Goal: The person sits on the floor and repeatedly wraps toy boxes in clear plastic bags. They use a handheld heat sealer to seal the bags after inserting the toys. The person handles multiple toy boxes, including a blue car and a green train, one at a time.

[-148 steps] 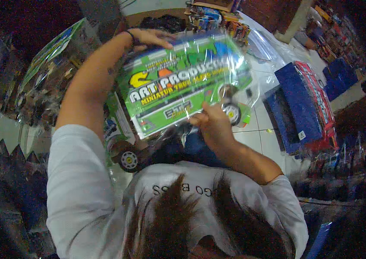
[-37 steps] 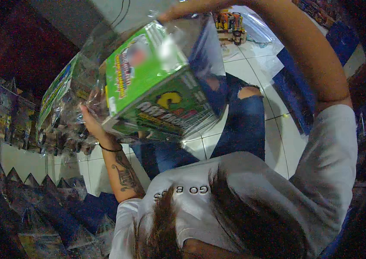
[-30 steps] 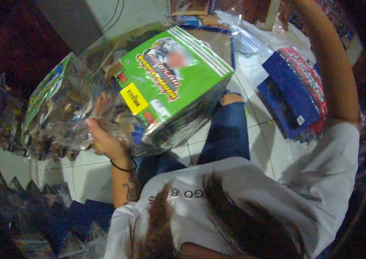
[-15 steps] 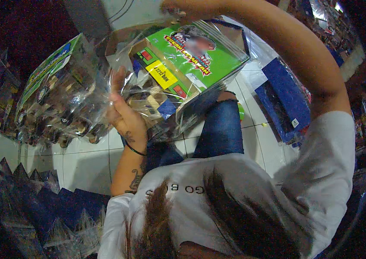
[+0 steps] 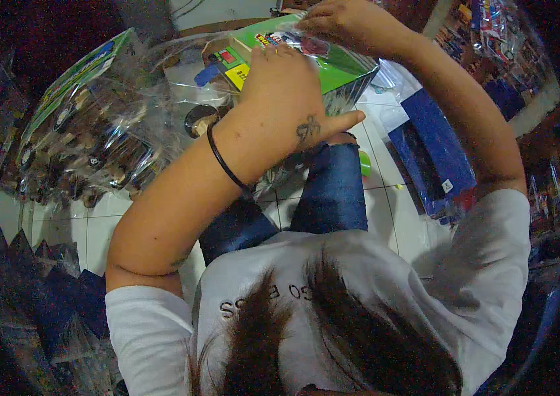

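A toy truck with a green boxy body (image 5: 351,65) stands in clear plastic wrap in front of me, over my knees. My left hand (image 5: 286,82) lies across its near side and top, fingers stretched over the green panel and thumb sticking out to the right. It covers much of the printed picture and yellow label. At the far edge of the top, my right hand (image 5: 352,23) rests with its fingers on the wrapped surface. Loose clear film (image 5: 184,66) spreads left of the body, around a blue part and a wheel (image 5: 201,121).
More wrapped toy trucks (image 5: 88,148) with green panels are packed close on the left. Flat blue packages (image 5: 432,152) lie on the white tiled floor (image 5: 385,218) to the right. Dark pointed wrapped items (image 5: 42,284) stand at lower left.
My left hand has left the film at the truck's left side and moved right onto the green body. My right hand has come right and onto the top. The truck sits slightly farther away.
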Demonstrator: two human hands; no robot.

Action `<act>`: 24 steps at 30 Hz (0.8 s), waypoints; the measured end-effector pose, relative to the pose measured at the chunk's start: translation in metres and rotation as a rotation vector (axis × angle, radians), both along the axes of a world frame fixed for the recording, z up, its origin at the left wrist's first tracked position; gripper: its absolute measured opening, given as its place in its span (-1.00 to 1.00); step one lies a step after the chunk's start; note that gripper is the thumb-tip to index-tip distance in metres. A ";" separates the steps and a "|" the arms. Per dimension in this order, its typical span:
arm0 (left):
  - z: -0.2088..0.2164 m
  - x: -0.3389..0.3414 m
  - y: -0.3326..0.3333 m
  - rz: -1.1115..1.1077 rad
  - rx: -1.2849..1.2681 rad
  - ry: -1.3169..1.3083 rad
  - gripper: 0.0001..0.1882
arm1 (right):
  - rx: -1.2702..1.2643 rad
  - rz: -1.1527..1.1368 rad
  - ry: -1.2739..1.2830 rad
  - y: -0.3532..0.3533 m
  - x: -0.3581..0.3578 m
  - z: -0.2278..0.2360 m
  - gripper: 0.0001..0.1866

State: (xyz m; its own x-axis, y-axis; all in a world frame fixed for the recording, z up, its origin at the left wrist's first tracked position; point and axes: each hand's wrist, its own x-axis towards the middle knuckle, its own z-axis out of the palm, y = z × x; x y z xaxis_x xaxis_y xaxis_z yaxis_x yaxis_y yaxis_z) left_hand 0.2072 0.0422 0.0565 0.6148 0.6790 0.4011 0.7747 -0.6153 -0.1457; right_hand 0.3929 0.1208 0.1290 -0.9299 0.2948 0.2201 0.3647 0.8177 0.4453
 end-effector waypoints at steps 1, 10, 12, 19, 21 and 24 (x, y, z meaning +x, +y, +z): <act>0.001 -0.003 0.000 0.016 0.029 -0.012 0.12 | 0.021 0.065 -0.006 0.000 0.000 -0.005 -0.73; -0.001 -0.037 0.023 -0.265 -0.009 -0.115 -0.10 | 0.050 -0.294 -0.017 -0.010 0.003 -0.027 -0.65; -0.009 -0.042 0.025 -0.294 0.053 -0.162 -0.15 | 0.065 -0.343 0.017 -0.011 0.002 -0.032 -0.69; -0.008 -0.059 0.015 -0.195 0.058 -0.295 -0.17 | 0.020 -0.288 0.370 -0.009 -0.002 -0.047 -0.72; -0.005 -0.065 0.018 -0.230 0.116 -0.230 -0.13 | -0.010 -0.271 0.416 -0.008 -0.001 -0.047 -0.74; 0.000 -0.069 0.021 -0.227 0.107 -0.167 -0.12 | 0.040 -0.280 0.332 -0.007 0.001 -0.042 -0.75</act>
State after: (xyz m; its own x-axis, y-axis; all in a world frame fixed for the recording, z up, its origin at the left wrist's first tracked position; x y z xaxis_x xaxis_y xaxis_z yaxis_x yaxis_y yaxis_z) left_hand 0.1378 0.0637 0.0563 0.6656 0.4802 0.5713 0.6376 -0.7638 -0.1008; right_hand 0.3943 0.1140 0.0872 -0.6921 0.5108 0.5100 0.6987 0.6514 0.2957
